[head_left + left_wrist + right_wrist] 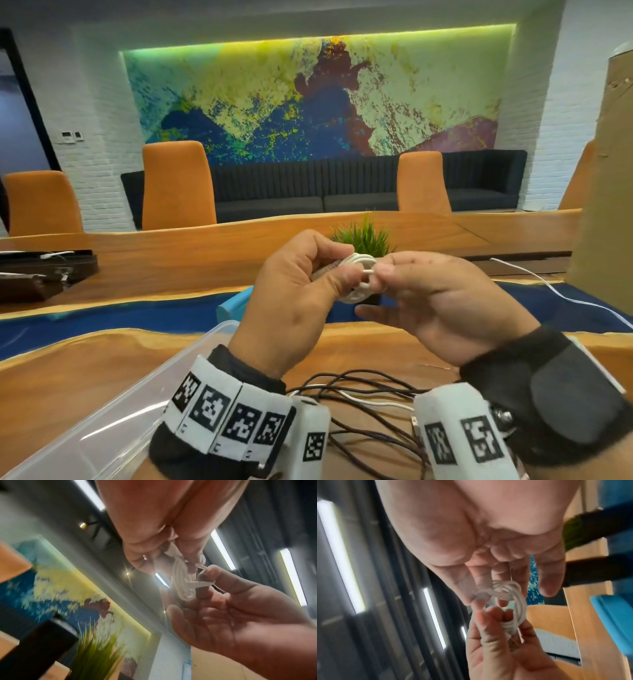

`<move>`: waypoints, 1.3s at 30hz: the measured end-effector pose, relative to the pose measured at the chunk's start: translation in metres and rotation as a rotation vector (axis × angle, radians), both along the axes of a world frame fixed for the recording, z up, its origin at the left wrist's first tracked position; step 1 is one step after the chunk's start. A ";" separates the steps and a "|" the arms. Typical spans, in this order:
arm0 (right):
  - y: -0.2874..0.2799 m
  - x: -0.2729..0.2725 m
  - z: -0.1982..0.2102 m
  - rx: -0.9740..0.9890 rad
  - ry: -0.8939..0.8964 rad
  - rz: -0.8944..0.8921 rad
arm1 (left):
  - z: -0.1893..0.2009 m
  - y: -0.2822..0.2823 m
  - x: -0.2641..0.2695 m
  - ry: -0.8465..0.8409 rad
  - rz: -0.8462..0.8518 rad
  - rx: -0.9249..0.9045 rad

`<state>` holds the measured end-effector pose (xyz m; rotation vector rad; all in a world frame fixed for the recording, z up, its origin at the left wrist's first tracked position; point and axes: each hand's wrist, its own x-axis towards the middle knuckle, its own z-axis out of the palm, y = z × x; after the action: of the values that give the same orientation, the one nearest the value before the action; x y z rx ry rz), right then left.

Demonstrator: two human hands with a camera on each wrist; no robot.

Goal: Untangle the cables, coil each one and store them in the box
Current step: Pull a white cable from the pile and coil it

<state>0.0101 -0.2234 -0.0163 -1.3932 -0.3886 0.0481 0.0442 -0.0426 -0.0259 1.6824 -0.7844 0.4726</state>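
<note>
step: securing white cable coil (pixel 356 281) | left hand (pixel 294 294) gripping coil | right hand (pixel 431 301) pinching its loose end | next: tucking end, dropping into box (pixel 113 421)

We cannot see most of the white cable coil (pixel 356 279), since the left hand (pixel 294 301) and right hand (pixel 442 301) cover it. The clear box (pixel 113 411) is cut off at the bottom left corner. Both wrist views are blurred, smearing the coil's strands.
</note>
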 end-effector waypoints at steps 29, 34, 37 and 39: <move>0.012 0.004 -0.003 0.022 -0.023 -0.230 | -0.005 0.000 0.007 -0.063 -0.156 0.003; 0.012 0.007 -0.004 0.105 0.069 -0.254 | -0.008 -0.005 0.005 -0.123 -0.146 0.001; 0.014 0.008 -0.006 0.119 0.054 -0.282 | -0.009 -0.006 0.006 -0.141 -0.144 -0.003; 0.013 0.007 -0.005 0.136 0.087 -0.218 | -0.009 -0.004 0.008 -0.161 -0.132 -0.012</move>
<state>0.0170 -0.2105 -0.0217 -1.2874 -0.1628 -0.0946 0.0523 -0.0463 -0.0346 1.5840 -1.0017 0.5235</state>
